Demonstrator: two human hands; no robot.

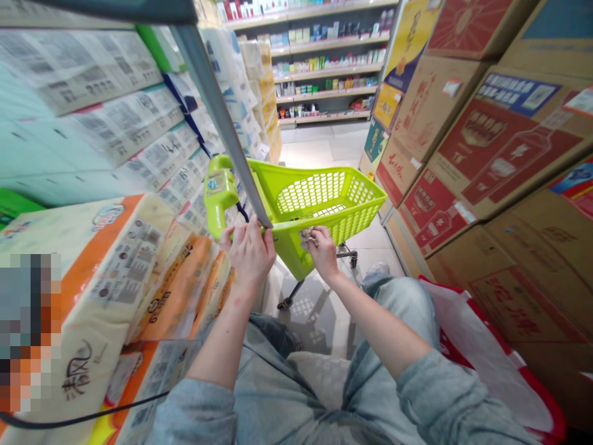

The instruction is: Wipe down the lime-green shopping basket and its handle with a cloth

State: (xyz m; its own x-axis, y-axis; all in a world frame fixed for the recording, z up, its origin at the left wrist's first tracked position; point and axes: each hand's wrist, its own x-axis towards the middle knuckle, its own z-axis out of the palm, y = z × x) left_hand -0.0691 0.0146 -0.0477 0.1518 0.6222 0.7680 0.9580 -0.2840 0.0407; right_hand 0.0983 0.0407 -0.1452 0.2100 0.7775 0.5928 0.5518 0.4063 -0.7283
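Observation:
A lime-green shopping cart (301,256) with a perforated basket stands in front of me on dark wheeled legs. My left hand (250,250) is closed around the cart's near left edge, close to the foot of a grey pole (217,105) that rises toward the upper left. On the cart's side panel, my right hand (323,252) pinches a crumpled greyish cloth (306,238) and presses it against the green plastic. The cart's green handle (217,191) curves up beyond my left hand.
Packs of tissue paper (134,247) are stacked high on the left. Printed cardboard boxes (500,142) form a wall on the right, with a red-edged white bag (491,358) below. Shelves of small goods (324,62) stand at the aisle's end. A black cable (92,417) crosses the lower left.

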